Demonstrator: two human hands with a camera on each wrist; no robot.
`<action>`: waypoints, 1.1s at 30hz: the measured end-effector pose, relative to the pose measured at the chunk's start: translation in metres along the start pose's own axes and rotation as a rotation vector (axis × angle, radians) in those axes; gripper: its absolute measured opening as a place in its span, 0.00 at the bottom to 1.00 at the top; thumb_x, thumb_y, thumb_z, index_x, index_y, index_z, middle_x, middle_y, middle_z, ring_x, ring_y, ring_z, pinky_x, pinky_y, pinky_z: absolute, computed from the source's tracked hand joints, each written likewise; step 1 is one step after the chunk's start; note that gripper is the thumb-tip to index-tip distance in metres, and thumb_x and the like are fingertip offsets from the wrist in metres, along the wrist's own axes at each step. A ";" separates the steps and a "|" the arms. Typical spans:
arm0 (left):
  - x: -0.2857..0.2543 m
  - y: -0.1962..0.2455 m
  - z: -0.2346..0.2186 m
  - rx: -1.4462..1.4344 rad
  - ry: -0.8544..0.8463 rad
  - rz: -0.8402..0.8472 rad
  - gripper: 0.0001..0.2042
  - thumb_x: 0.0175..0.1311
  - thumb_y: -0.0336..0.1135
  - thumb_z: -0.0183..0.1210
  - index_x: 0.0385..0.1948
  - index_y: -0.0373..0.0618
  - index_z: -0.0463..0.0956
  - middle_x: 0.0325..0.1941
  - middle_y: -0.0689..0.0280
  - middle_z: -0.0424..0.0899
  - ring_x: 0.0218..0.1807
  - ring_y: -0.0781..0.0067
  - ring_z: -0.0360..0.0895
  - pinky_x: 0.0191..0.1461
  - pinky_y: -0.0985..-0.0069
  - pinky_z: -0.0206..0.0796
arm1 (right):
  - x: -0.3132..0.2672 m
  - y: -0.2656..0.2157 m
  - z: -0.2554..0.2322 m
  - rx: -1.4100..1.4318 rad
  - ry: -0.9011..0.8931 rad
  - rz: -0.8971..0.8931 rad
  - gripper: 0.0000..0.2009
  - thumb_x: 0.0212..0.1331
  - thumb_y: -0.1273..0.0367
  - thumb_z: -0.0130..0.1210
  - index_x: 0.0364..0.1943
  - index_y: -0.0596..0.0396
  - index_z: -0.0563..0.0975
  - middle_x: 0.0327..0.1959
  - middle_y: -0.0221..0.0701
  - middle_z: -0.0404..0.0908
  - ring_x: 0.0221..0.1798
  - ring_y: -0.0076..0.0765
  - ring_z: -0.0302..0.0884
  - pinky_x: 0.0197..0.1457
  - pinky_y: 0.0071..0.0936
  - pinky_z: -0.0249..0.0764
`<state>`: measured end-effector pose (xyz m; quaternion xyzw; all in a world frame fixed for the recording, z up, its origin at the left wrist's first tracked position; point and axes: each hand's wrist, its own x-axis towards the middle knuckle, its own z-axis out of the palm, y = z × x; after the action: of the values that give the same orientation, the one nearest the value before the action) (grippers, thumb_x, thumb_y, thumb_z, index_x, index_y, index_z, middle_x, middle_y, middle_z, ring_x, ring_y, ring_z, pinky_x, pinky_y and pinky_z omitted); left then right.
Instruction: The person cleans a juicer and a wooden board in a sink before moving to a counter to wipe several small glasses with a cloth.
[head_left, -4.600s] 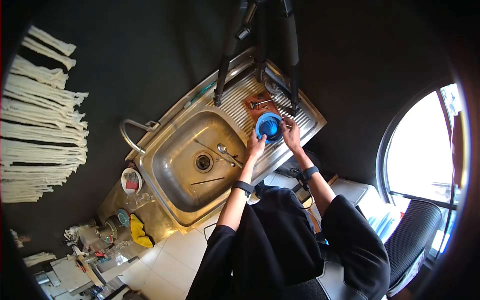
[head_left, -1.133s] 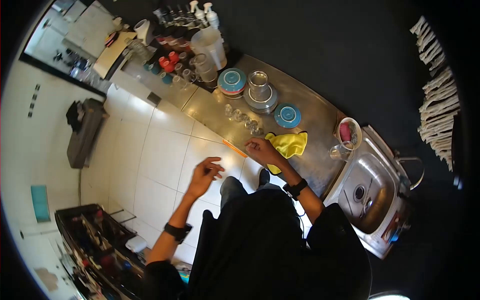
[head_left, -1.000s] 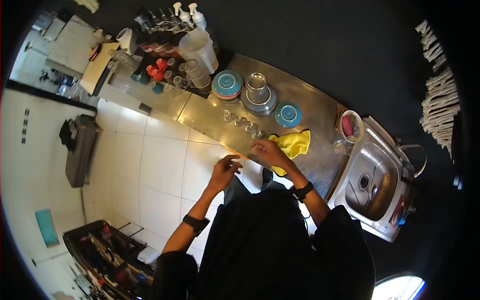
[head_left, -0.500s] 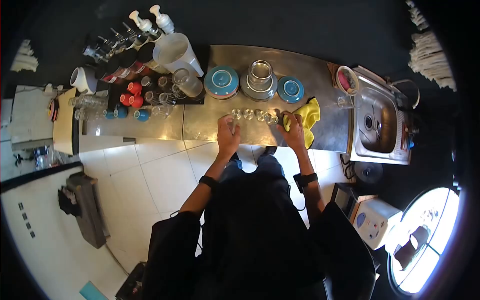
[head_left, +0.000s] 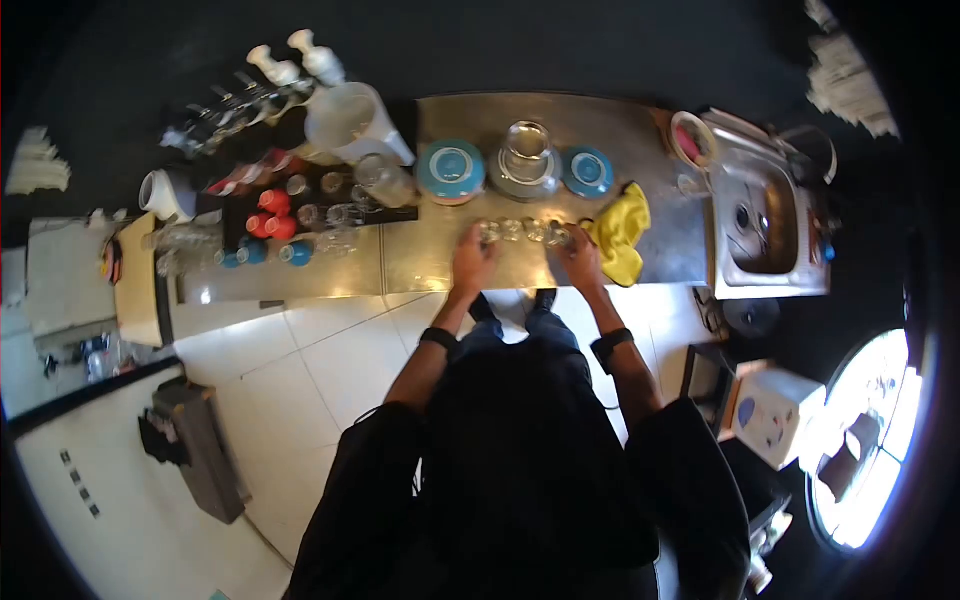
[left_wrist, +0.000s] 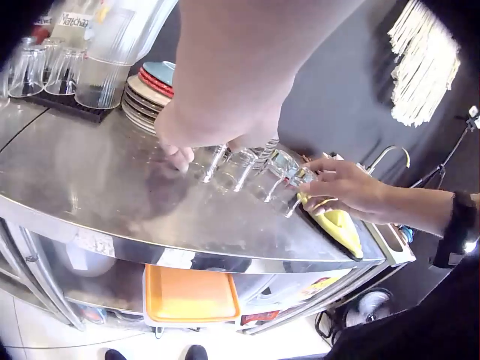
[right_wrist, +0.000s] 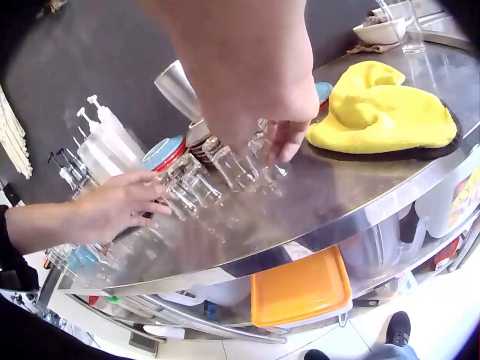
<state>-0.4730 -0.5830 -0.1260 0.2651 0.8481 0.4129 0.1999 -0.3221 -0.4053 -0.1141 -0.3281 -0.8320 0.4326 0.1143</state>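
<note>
Several small clear glasses [head_left: 512, 230] stand in a close row near the counter's front edge. My left hand [head_left: 474, 262] is at the row's left end; in the right wrist view its fingers [right_wrist: 142, 191] lie round the end glass. At the other end, my right hand [head_left: 581, 264] has its fingers round the last glass, and the left wrist view shows those fingers [left_wrist: 324, 180] against it. A yellow cloth [head_left: 622, 235] lies just right of my right hand.
Behind the row are a blue-topped stack [head_left: 451, 172], a plate stack with a metal container [head_left: 528, 140] and a blue dish [head_left: 587, 172]. Cups, glasses and a pitcher [head_left: 350, 120] stand left; a sink [head_left: 755, 225] is at right. An orange-lidded box [left_wrist: 191, 294] sits below the counter.
The view has turned from the sink to the long counter. The blue item held earlier is out of my hands, which have come to the row's two ends and closed in on the glasses.
</note>
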 end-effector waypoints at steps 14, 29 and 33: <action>0.008 0.000 -0.006 0.219 -0.057 -0.022 0.21 0.52 0.32 0.59 0.50 0.43 0.65 0.46 0.51 0.76 0.47 0.47 0.75 0.48 0.58 0.69 | 0.005 0.005 0.005 -0.124 0.063 -0.036 0.16 0.46 0.67 0.61 0.40 0.55 0.72 0.31 0.44 0.80 0.34 0.50 0.80 0.35 0.39 0.74; 0.008 0.000 -0.015 0.233 -0.037 0.065 0.15 0.52 0.31 0.57 0.42 0.41 0.67 0.43 0.50 0.76 0.48 0.47 0.73 0.49 0.58 0.68 | -0.012 0.015 0.013 -0.097 0.222 -0.052 0.19 0.48 0.73 0.59 0.46 0.61 0.72 0.34 0.45 0.79 0.34 0.50 0.79 0.38 0.39 0.73; 0.005 -0.003 -0.016 0.211 -0.049 0.058 0.17 0.50 0.29 0.57 0.44 0.41 0.68 0.42 0.51 0.77 0.46 0.46 0.75 0.48 0.57 0.68 | -0.014 0.017 0.017 -0.099 0.262 -0.128 0.18 0.47 0.73 0.60 0.44 0.62 0.72 0.33 0.45 0.79 0.33 0.47 0.80 0.37 0.38 0.73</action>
<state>-0.4871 -0.5910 -0.1200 0.3191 0.8737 0.3205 0.1794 -0.3117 -0.4178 -0.1367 -0.3332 -0.8494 0.3364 0.2329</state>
